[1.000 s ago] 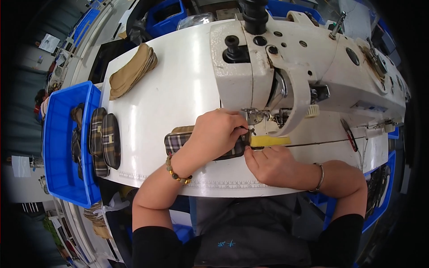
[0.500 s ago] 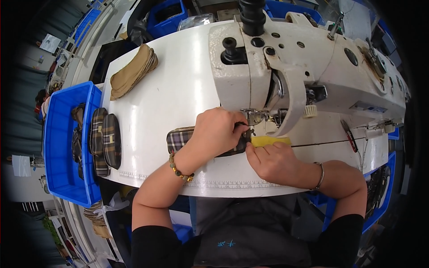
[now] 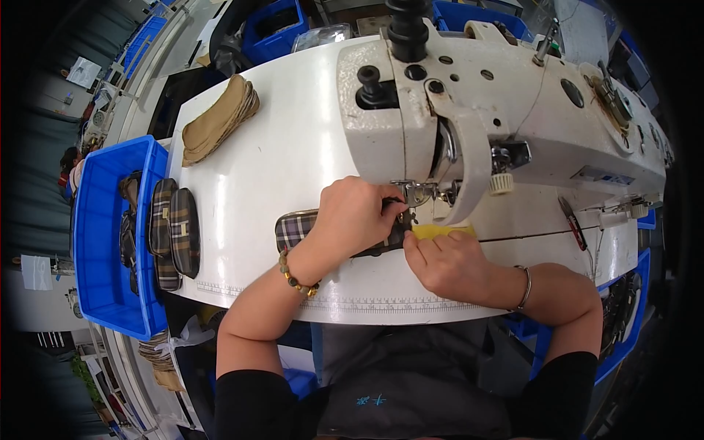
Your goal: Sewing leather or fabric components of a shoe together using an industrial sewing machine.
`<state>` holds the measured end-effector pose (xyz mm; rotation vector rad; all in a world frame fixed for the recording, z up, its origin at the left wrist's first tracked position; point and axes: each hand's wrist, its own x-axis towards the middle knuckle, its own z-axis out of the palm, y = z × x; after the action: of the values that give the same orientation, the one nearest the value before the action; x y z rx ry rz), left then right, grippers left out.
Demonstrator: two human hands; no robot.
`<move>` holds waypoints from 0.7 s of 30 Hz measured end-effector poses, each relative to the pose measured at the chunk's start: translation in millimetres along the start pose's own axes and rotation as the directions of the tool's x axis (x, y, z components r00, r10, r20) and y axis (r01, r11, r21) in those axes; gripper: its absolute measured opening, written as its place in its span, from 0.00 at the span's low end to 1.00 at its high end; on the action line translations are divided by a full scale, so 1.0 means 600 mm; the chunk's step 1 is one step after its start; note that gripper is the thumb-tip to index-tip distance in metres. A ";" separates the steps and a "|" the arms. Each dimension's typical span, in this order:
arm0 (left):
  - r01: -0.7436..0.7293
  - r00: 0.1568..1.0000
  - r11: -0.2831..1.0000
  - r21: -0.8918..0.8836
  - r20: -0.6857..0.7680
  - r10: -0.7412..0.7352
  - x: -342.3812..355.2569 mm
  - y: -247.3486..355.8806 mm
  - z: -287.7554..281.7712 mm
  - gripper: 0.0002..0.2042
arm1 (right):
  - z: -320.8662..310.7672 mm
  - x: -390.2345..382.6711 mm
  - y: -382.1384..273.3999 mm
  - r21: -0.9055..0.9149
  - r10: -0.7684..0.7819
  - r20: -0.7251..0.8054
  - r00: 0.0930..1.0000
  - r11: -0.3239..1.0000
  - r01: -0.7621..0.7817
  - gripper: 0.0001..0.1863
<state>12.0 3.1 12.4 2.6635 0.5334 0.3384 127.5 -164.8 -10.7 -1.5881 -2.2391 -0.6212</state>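
Note:
A dark plaid zippered pouch (image 3: 295, 226) lies on the white table beside the needle area of a white sewing machine (image 3: 469, 110). My left hand (image 3: 357, 216) rests over the pouch, its thumb and fingers pinched on the pouch's right end just below the presser foot (image 3: 415, 192). My right hand (image 3: 449, 262) is closed at the same end, its fingertips pressed to the pouch's lower right corner. Right behind those fingers sits a yellow strip (image 3: 444, 229) on the machine bed. My fingers cover the pouch's middle and part of its right end.
On the left, several finished-looking plaid pouches (image 3: 183, 232) lean by a blue bin (image 3: 114, 242). A stack of tan curved pieces (image 3: 220, 119) lies at the table's far left. Small thread snips (image 3: 573, 223) rest on the right. A printed ruler (image 3: 367, 305) runs along the front edge.
Both hands keep their grip and have hardly moved. The pouch has shifted very slightly to the right, and the machine appears marginally displaced in the picture.

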 end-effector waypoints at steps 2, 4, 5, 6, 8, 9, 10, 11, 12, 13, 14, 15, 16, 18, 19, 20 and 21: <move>0.013 1.000 1.000 -0.005 -0.007 -0.013 0.000 0.002 -0.002 0.05 | 0.001 0.000 0.000 -0.001 0.005 0.004 1.000 1.000 -0.005 0.09; 0.023 1.000 1.000 0.007 -0.007 -0.023 0.000 0.003 -0.004 0.05 | 0.001 0.000 0.000 -0.002 0.007 0.003 1.000 1.000 -0.007 0.09; 0.023 1.000 1.000 0.008 -0.007 -0.023 0.000 0.002 -0.003 0.05 | 0.001 0.001 0.001 -0.002 0.007 0.002 1.000 1.000 -0.007 0.09; 0.018 1.000 1.000 0.008 -0.014 -0.018 0.000 0.000 -0.001 0.06 | 0.001 0.001 0.001 -0.005 0.007 -0.001 1.000 1.000 -0.007 0.09; 0.011 1.000 1.000 0.007 -0.021 -0.011 0.000 -0.001 -0.001 0.06 | 0.002 0.001 0.001 -0.009 0.008 -0.004 1.000 1.000 -0.008 0.09; 0.015 1.000 1.000 0.016 -0.016 -0.015 0.001 0.000 -0.001 0.06 | 0.003 0.000 0.001 -0.014 0.012 -0.003 1.000 1.000 -0.012 0.09; 0.018 1.000 0.999 0.026 -0.011 -0.018 0.002 0.002 -0.002 0.06 | 0.003 -0.001 0.002 -0.019 0.016 -0.003 1.000 1.000 -0.016 0.09; 0.018 1.000 0.999 0.027 -0.011 -0.018 0.002 0.006 -0.005 0.06 | 0.003 -0.001 0.002 -0.019 0.016 -0.004 1.000 1.000 -0.016 0.09; 0.046 0.999 0.998 0.043 0.011 -0.046 0.003 0.010 -0.009 0.06 | 0.001 0.000 0.002 -0.017 0.020 -0.004 1.000 1.000 -0.020 0.09; 0.073 0.997 0.996 0.061 0.032 -0.075 0.004 0.013 -0.011 0.07 | 0.001 0.000 0.002 -0.016 0.023 -0.004 1.000 1.000 -0.023 0.09; 0.073 0.997 0.995 0.062 0.032 -0.075 0.003 0.013 -0.010 0.07 | 0.001 0.000 0.002 -0.016 0.023 -0.005 1.000 1.000 -0.023 0.09; 0.085 0.996 0.994 0.062 0.021 -0.087 0.003 0.012 -0.008 0.07 | 0.003 0.001 0.002 -0.018 0.025 -0.006 1.000 1.000 -0.026 0.09; 0.097 0.995 0.993 0.062 0.010 -0.098 0.003 0.012 -0.007 0.07 | 0.003 0.001 0.002 -0.020 0.028 -0.008 1.000 0.999 -0.028 0.09; 0.085 0.996 0.995 0.056 -0.010 -0.085 0.002 0.009 -0.003 0.06 | 0.003 0.000 0.003 -0.007 0.035 -0.004 0.999 0.999 -0.035 0.09; 0.073 0.997 0.996 0.052 -0.029 -0.071 0.001 0.009 -0.003 0.06 | 0.003 0.000 0.003 0.006 0.041 0.000 0.999 0.999 -0.041 0.09; 0.073 0.997 0.996 0.051 -0.029 -0.071 0.001 0.010 -0.002 0.06 | 0.003 0.000 0.003 0.006 0.041 0.001 0.999 0.999 -0.041 0.09; 0.078 0.996 0.995 0.058 -0.035 -0.076 0.001 0.012 -0.002 0.06 | 0.003 -0.001 0.003 0.012 0.047 0.018 0.999 0.999 -0.048 0.10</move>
<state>14.5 -2.1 16.6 2.6891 0.6648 0.3497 129.3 -163.7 -12.5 -1.6419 -2.2067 -0.5816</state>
